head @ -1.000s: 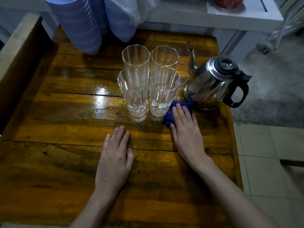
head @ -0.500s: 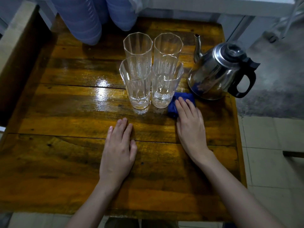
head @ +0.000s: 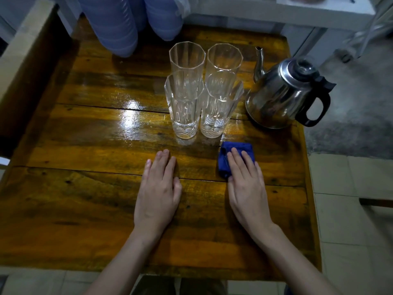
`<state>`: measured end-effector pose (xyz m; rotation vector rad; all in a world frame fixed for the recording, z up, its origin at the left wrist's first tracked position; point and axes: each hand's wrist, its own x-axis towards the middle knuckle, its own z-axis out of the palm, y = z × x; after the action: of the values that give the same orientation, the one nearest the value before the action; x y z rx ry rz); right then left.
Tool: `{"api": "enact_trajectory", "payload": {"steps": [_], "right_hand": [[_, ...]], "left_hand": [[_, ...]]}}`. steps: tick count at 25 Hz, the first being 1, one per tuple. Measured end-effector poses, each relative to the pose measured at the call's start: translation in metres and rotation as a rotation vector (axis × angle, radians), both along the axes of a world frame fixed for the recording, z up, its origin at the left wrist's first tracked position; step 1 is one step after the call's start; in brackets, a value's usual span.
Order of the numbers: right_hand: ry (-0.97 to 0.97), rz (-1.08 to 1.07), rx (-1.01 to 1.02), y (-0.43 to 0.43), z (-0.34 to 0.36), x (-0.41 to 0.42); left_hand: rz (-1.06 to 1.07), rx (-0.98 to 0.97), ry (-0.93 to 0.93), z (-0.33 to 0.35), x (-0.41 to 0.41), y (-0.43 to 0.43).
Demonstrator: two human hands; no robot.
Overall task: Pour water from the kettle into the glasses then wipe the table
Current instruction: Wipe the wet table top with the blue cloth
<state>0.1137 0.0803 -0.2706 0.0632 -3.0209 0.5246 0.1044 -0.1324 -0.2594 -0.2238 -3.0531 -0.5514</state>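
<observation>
The left hand (head: 158, 194) lies flat on the glossy brown wooden surface (head: 74, 209), fingers straight and close together, holding nothing. Just beyond it, between the two hands, stand the four tall clear faceted glasses (head: 185, 107), packed in a square and touching; how much water is in them I cannot tell. The right hand (head: 246, 188) is also flat, its straight fingers pressing on a small folded dark blue cloth (head: 236, 154) just short of the nearest glass. Beyond and to the right of this hand stands the shiny steel kettle with a black handle (head: 282, 96), near the surface's edge. I think a forward wiping stroke could hit the near glasses, and one falling would take its neighbours. A stroke to the right could push the kettle toward the edge.
</observation>
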Motion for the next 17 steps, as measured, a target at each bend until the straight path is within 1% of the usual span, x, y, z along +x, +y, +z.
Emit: {"api": "enact_trajectory", "payload": {"steps": [3, 5, 10, 11, 14, 17], "right_hand": [[-0.014, -0.009, 0.026, -0.013, 0.002, -0.008], [-0.011, -0.014, 0.026, -0.025, 0.004, -0.012], [0.008, -0.047, 0.016, -0.052, 0.004, -0.016], [0.006, -0.052, 0.019, -0.055, 0.004, -0.016], [0.005, -0.056, 0.043, -0.065, 0.003, -0.014], [0.000, -0.062, 0.054, -0.087, 0.004, -0.012]], "left_hand": [[0.002, 0.011, -0.006, -0.001, -0.001, 0.000], [0.004, 0.059, -0.011, 0.000, -0.002, -0.002], [0.017, 0.352, -0.062, 0.005, -0.004, -0.016], [0.008, 0.369, -0.056, 0.007, -0.007, -0.026], [-0.009, 0.259, 0.009, 0.012, -0.027, -0.079], [-0.009, 0.108, -0.005, 0.013, -0.063, -0.143]]}}
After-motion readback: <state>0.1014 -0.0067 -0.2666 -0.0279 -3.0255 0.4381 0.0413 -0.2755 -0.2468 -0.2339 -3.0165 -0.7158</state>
